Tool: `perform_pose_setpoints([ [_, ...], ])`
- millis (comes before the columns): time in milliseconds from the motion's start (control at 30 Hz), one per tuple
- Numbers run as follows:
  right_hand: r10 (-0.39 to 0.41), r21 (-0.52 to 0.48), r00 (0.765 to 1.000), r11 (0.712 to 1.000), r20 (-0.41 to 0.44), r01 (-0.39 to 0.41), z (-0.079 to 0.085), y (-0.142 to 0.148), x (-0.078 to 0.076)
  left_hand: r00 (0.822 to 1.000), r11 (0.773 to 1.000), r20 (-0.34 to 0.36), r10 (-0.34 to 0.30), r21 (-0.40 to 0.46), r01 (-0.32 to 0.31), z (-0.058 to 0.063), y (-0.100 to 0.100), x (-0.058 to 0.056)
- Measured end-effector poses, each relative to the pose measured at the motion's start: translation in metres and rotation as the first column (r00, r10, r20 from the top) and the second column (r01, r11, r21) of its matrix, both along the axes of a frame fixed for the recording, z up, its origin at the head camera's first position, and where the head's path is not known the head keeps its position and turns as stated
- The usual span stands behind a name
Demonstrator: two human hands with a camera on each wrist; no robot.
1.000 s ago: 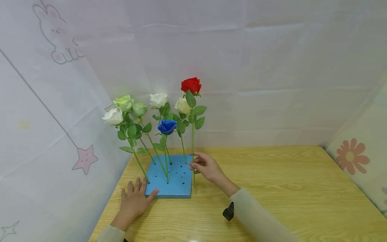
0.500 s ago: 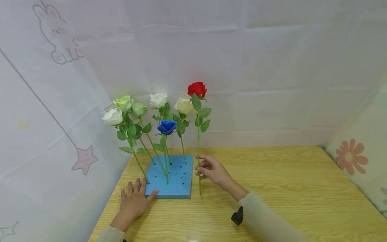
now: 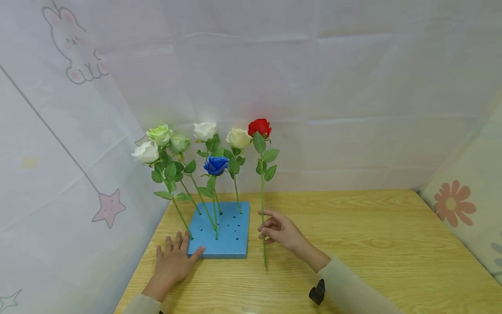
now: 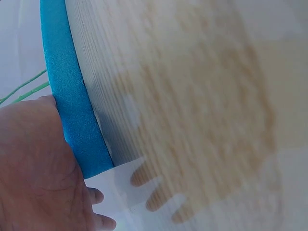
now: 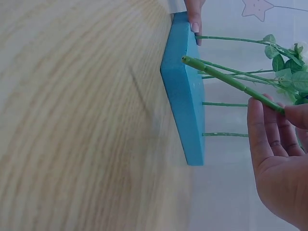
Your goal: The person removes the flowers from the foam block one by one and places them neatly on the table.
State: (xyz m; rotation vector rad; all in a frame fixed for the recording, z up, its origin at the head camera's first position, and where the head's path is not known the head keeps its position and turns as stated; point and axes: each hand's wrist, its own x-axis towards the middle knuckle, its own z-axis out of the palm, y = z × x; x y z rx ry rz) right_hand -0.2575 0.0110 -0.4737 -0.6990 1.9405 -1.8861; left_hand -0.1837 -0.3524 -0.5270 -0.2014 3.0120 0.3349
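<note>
1. One red rose, pinched in the right hand, had just moved lower and farther from the blue board.
2. Its stem end hung below that grip, unseated, the board to the left.
3. Left hand: fingers spread, grasping nothing.

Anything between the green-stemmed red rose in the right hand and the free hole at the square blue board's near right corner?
Nothing visible: only open space lies between the green stem, right of the board, and that hole. In the head view, the cream-white rose adjoins the red bloom; contact is unclear.
</note>
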Motion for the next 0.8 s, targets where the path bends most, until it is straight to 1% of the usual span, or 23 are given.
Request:
perform_pose_setpoints([
  [167,0.001,-0.011,0.999,1.0,0.035,-0.001,-0.004,0.004,0.007,1.0,1.0,0.006,0.002,0.005,-0.002,0.0,0.0,-0.001],
  [400,-0.008,0.007,0.998,1.0,0.055,0.008,-0.016,0.009,0.01,1.0,1.0,0.002,0.0,0.005,0.0,-0.002,-0.001,-0.001],
  [567,0.009,0.016,0.997,1.0,0.083,-0.01,-0.024,0.012,0.013,1.0,1.0,0.002,-0.002,0.01,0.002,-0.003,-0.002,-0.002],
  [800,0.026,0.02,0.991,0.999,0.128,-0.029,-0.034,0.016,0.016,1.0,1.0,-0.002,-0.004,0.011,0.004,-0.001,-0.001,-0.001],
])
